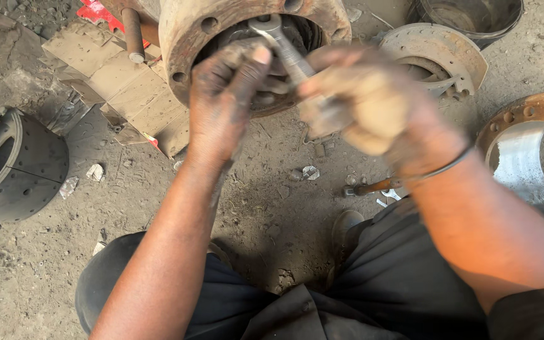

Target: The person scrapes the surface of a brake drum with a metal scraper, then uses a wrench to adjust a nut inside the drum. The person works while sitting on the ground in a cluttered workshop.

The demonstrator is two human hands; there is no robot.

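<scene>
A rusty wheel hub (187, 28) with bolt holes around its rim lies on its side at the top centre. A steel wrench (283, 44) reaches into its open middle. My right hand (373, 101), blurred by motion, is shut on the wrench's handle. My left hand (225, 94), dark with grease, rests its fingers against the hub's opening beside the wrench head. What the wrench head sits on inside the hub is hidden.
A dark brake shoe (14, 167) lies at the left, a rusty brake part (439, 53) at the upper right, and a brake drum (524, 135) at the right edge. Flattened cardboard (118, 85) sits under the hub. A hammer-like tool (373, 187) lies on the dirt floor.
</scene>
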